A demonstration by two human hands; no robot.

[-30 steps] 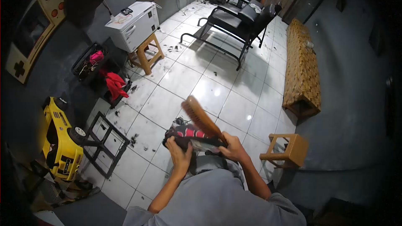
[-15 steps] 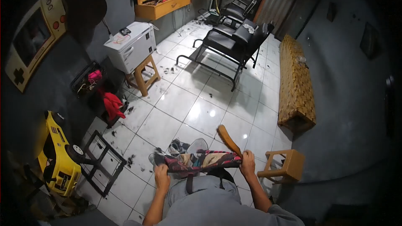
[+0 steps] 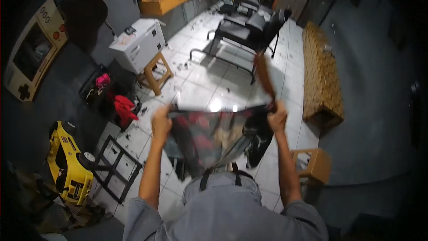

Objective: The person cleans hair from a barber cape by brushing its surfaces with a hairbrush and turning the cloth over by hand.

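Observation:
A dark, thin barber cape (image 3: 196, 138) with red and beige patches is stretched in front of me and hangs from both raised hands, blurred by motion. My left hand (image 3: 161, 122) is closed on its upper left corner. My right hand (image 3: 277, 118) grips the upper right corner and also holds a long, curved brown wooden brush (image 3: 264, 73), which points up and away. Bristles on the brush cannot be made out.
A black barber chair (image 3: 243, 31) stands ahead. To the left are a white cabinet (image 3: 138, 47) on a stool (image 3: 156, 73), a black frame (image 3: 117, 169) and a yellow toy car (image 3: 71, 169). A woven bench (image 3: 322, 71) and a stool (image 3: 314, 165) are at right. Dark hair clumps dot the tiles.
Both hands have risen and moved forward, away from my body. The cape, bunched in a narrow band before, now hangs spread out. The brush has swung up with my right hand.

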